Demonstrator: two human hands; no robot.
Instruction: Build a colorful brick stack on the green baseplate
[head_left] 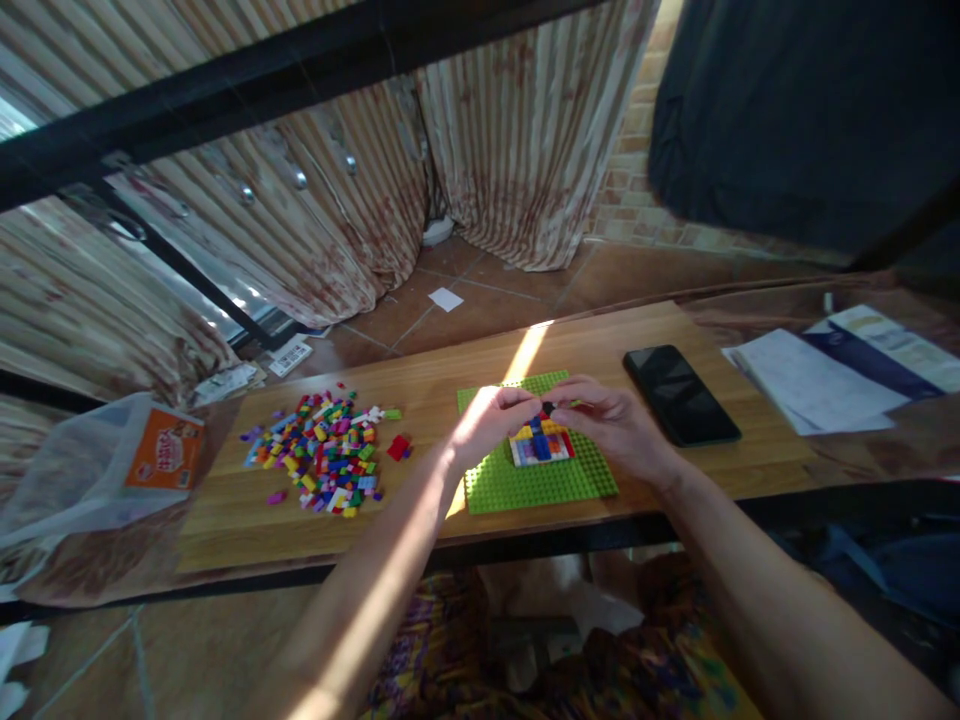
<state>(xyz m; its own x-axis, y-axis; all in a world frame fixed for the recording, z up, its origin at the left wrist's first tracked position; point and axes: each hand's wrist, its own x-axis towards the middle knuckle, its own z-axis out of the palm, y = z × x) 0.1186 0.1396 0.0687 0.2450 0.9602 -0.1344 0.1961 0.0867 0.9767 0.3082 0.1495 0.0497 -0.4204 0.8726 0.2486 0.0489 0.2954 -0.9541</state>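
My left hand and my right hand meet above a green studded baseplate. Both are closed in a pinch, fingertips almost touching. Between them show a small black building brick, at my right fingertips, and bits of red and blue beside my left fingertips. Exactly which pieces each hand grips is partly hidden. Just below the fingers, a low build of building bricks sits on the baseplate, with white, blue, yellow, orange and red parts.
Left of the baseplate lies a pile of loose coloured bricks, with a red brick apart from it. A black phone and papers are to the right. A translucent container stands beyond the wooden board's left end.
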